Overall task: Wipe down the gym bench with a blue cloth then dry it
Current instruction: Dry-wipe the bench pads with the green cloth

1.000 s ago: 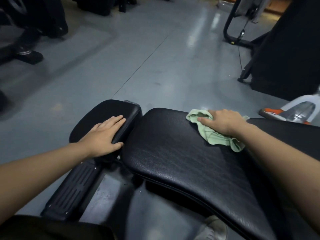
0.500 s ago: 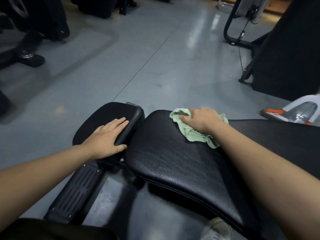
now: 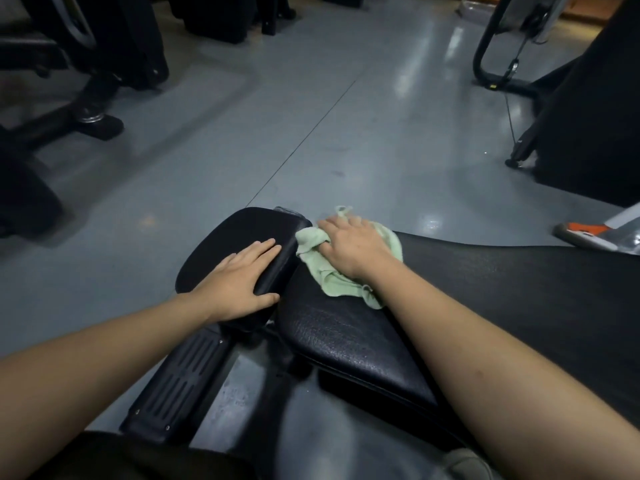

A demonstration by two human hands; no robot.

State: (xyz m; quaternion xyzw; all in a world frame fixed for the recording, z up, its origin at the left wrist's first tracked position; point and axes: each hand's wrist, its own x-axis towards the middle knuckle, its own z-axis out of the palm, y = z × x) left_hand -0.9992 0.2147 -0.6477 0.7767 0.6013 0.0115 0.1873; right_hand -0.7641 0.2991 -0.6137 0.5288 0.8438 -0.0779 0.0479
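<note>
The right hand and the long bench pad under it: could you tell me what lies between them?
In the head view, a crumpled pale green cloth lies between the right hand and the long bench pad, at the pad's end beside the small pad.

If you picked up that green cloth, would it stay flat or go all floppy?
Probably floppy: the cloth already lies bunched and wrinkled under the right hand. It looks thin, so likely light. On the smooth bench pad it should slide easily.
</note>
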